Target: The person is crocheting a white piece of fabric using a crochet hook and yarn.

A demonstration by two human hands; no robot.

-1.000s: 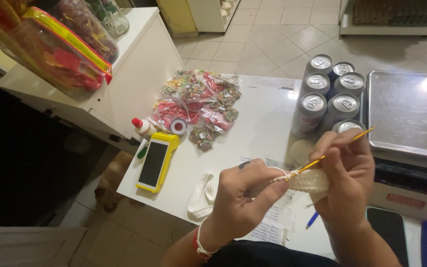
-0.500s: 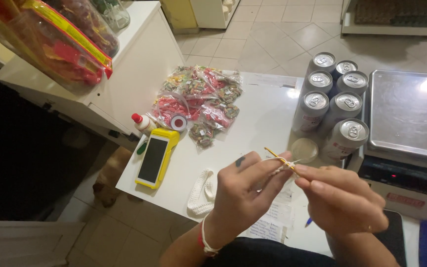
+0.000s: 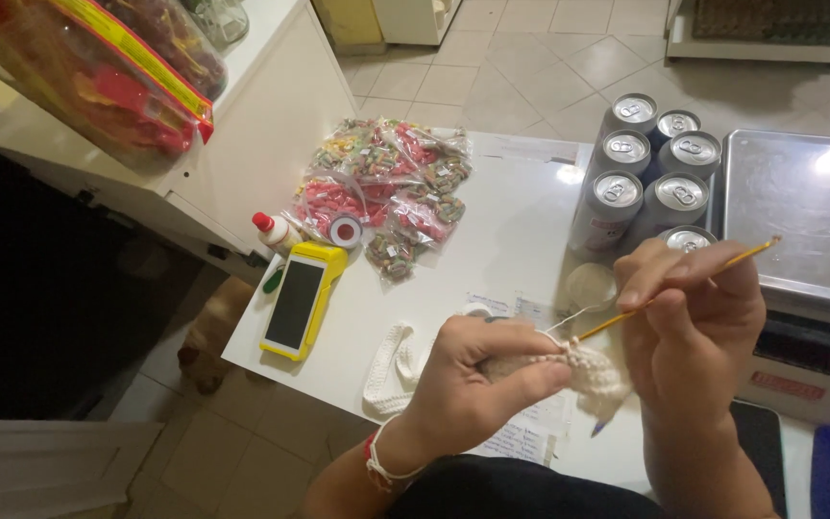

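Observation:
My left hand [image 3: 477,380] pinches a small cream crochet piece [image 3: 588,370] between thumb and fingers, low in the middle of the view. My right hand [image 3: 689,322] holds a thin yellow crochet hook [image 3: 722,267], its tip pushed into the piece and its tail pointing up to the right. A strand of cream yarn runs from the work over my left fingers. Another cream crocheted strip [image 3: 391,370] lies on the white table [image 3: 511,221] just left of my left hand.
Several silver drink cans [image 3: 650,178] stand behind my right hand. A metal scale pan [image 3: 809,207] sits at the right. Bags of sweets [image 3: 386,192], a tape roll [image 3: 345,231], a glue bottle [image 3: 276,231] and a yellow-cased handheld terminal [image 3: 302,300] lie to the left. Papers [image 3: 530,432] are under my hands.
Both hands have shifted with the work. The hook, which pointed up-left half a second ago, now slants up to the right, and the crochet piece shows between my hands again.

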